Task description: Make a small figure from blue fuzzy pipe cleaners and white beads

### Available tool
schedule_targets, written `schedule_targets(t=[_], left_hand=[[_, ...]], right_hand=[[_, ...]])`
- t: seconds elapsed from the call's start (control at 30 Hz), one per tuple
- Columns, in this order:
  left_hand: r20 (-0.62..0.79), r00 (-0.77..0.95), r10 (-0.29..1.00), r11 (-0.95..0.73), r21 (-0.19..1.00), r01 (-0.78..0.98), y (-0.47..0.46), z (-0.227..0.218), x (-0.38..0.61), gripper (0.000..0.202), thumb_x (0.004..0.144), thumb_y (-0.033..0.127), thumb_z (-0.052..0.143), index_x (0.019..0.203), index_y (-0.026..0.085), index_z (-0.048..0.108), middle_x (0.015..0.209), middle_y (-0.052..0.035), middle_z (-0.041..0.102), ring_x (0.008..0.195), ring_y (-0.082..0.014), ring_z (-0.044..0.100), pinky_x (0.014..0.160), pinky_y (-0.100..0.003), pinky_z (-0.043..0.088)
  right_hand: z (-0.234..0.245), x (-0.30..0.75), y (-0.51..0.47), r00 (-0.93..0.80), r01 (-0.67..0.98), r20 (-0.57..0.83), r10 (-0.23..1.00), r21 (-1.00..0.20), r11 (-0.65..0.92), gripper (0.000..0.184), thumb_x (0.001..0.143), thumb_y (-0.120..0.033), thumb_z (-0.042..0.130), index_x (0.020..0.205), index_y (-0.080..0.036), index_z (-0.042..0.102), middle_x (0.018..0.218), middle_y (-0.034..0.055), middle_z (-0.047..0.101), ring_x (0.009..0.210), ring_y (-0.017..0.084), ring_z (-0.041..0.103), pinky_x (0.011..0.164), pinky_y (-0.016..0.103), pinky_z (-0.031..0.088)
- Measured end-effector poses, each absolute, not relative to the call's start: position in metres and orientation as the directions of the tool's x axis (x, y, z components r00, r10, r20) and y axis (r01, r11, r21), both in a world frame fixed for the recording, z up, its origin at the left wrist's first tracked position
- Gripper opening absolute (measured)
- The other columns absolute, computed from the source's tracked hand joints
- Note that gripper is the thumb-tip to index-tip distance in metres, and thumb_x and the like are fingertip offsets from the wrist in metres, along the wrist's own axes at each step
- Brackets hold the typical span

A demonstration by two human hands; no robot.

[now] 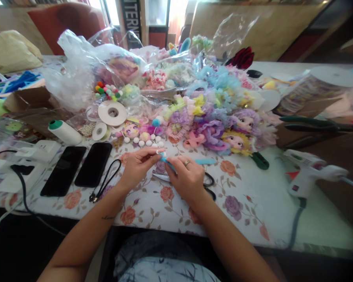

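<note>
Close together above the flowered tablecloth, both hands pinch one small piece of work. My left hand (139, 162) is closed at a small white piece, too small to name, at the end of a light blue fuzzy pipe cleaner (206, 161). The fingers of my right hand (186, 172) are closed round the blue pipe cleaner, whose tail sticks out to the right behind the knuckles. Beneath the right hand lies a pair of scissors (161, 177), its blades pointing left and its black handles partly hidden by the wrist.
Ruffled pastel pieces with doll faces (238, 141) heap up behind the hands, near ribbon spools (112, 113) and a thread cone (65, 132). Two phones (93, 164) and a black strap (107, 182) lie left. A glue gun (307, 172) and pliers (308, 121) are right.
</note>
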State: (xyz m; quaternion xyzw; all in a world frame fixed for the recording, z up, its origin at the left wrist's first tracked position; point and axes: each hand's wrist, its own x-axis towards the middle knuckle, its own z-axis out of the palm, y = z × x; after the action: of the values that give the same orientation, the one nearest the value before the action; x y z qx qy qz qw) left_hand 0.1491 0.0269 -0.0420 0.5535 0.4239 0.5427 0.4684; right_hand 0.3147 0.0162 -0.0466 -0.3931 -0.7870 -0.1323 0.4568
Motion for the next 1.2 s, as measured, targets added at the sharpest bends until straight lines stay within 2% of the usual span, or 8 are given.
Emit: schedule_targets(t=[0.27, 0.4, 0.47, 0.57, 0.7, 0.8, 0.93, 1.2], left_hand=[[0.253, 0.092, 0.963, -0.253, 0.967, -0.014, 0.0278, -0.0416, 0.1473, 0.015, 0.078, 0.027, 0.075, 0.090, 0.020, 0.079, 0.100, -0.0074, 0.079, 0.099, -0.0237, 0.071, 0.090, -0.036, 0.056], [0.254, 0.128, 0.959, -0.254, 0.967, -0.011, 0.0278, -0.0426, 0.1451, 0.017, 0.080, 0.025, 0.074, 0.096, 0.020, 0.078, 0.103, -0.0074, 0.078, 0.102, -0.0233, 0.070, 0.092, -0.035, 0.055], [0.240, 0.162, 0.957, -0.236, 0.971, -0.049, 0.0276, -0.0433, 0.1444, 0.019, 0.081, 0.024, 0.073, 0.099, 0.020, 0.077, 0.108, -0.0075, 0.077, 0.104, -0.0230, 0.070, 0.093, -0.035, 0.055], [0.214, 0.185, 0.959, -0.192, 0.973, -0.128, 0.0271, -0.0438, 0.1451, 0.021, 0.080, 0.025, 0.075, 0.099, 0.020, 0.077, 0.111, -0.0085, 0.076, 0.106, -0.0241, 0.069, 0.093, -0.035, 0.055], [0.200, 0.119, 0.973, -0.178, 0.969, -0.174, 0.0261, -0.0429, 0.1485, 0.017, 0.075, 0.026, 0.078, 0.090, 0.019, 0.078, 0.102, -0.0087, 0.078, 0.098, -0.0244, 0.072, 0.088, -0.035, 0.056], [0.186, 0.074, 0.980, -0.177, 0.978, -0.113, 0.0253, -0.0419, 0.1502, 0.013, 0.075, 0.027, 0.078, 0.085, 0.019, 0.078, 0.097, -0.0084, 0.079, 0.095, -0.0244, 0.072, 0.085, -0.035, 0.057], [0.180, 0.080, 0.980, -0.179, 0.983, -0.031, 0.0242, -0.0418, 0.1498, 0.013, 0.080, 0.028, 0.073, 0.088, 0.019, 0.078, 0.101, -0.0083, 0.079, 0.098, -0.0249, 0.072, 0.084, -0.034, 0.058], [0.225, 0.076, 0.971, -0.227, 0.974, 0.012, 0.0234, -0.0419, 0.1492, 0.013, 0.082, 0.026, 0.072, 0.091, 0.022, 0.079, 0.103, -0.0063, 0.079, 0.102, -0.0238, 0.072, 0.090, -0.034, 0.057]], right_hand=[[-0.0474, 0.3170, 0.0190, -0.168, 0.672, 0.756, 0.632, -0.381, 0.635, 0.006, 0.089, -0.023, 0.064, 0.085, -0.019, 0.066, 0.074, 0.0027, 0.073, 0.066, 0.016, 0.065, 0.063, 0.024, 0.046], [-0.0464, 0.3188, 0.0186, -0.150, 0.670, 0.739, 0.657, -0.413, 0.617, 0.008, 0.088, -0.025, 0.065, 0.083, -0.019, 0.065, 0.072, 0.0019, 0.072, 0.063, 0.015, 0.064, 0.061, 0.025, 0.045], [-0.0450, 0.3188, 0.0179, -0.160, 0.671, 0.756, 0.635, -0.388, 0.632, 0.008, 0.089, -0.025, 0.064, 0.083, -0.020, 0.065, 0.071, 0.0018, 0.072, 0.063, 0.015, 0.064, 0.061, 0.024, 0.045], [-0.0428, 0.3178, 0.0163, -0.198, 0.709, 0.799, 0.568, -0.284, 0.646, 0.011, 0.091, -0.024, 0.062, 0.081, -0.020, 0.064, 0.067, 0.0019, 0.069, 0.062, 0.015, 0.062, 0.059, 0.024, 0.043], [-0.0419, 0.3161, 0.0141, -0.284, 0.749, 0.823, 0.491, -0.130, 0.650, 0.013, 0.092, -0.021, 0.060, 0.079, -0.018, 0.064, 0.060, 0.0006, 0.061, 0.059, 0.014, 0.056, 0.057, 0.026, 0.039], [-0.0427, 0.3152, 0.0133, -0.319, 0.751, 0.831, 0.456, -0.071, 0.656, 0.012, 0.091, -0.016, 0.059, 0.081, -0.018, 0.064, 0.059, -0.0007, 0.057, 0.058, 0.014, 0.052, 0.055, 0.027, 0.037], [-0.0435, 0.3150, 0.0129, -0.324, 0.758, 0.827, 0.460, -0.065, 0.649, 0.015, 0.091, -0.015, 0.057, 0.077, -0.019, 0.061, 0.058, -0.0015, 0.055, 0.057, 0.014, 0.051, 0.055, 0.027, 0.037], [-0.0425, 0.3156, 0.0131, -0.305, 0.747, 0.826, 0.475, -0.102, 0.656, 0.008, 0.091, -0.017, 0.060, 0.084, -0.018, 0.064, 0.061, -0.0003, 0.061, 0.061, 0.014, 0.055, 0.058, 0.025, 0.041]])
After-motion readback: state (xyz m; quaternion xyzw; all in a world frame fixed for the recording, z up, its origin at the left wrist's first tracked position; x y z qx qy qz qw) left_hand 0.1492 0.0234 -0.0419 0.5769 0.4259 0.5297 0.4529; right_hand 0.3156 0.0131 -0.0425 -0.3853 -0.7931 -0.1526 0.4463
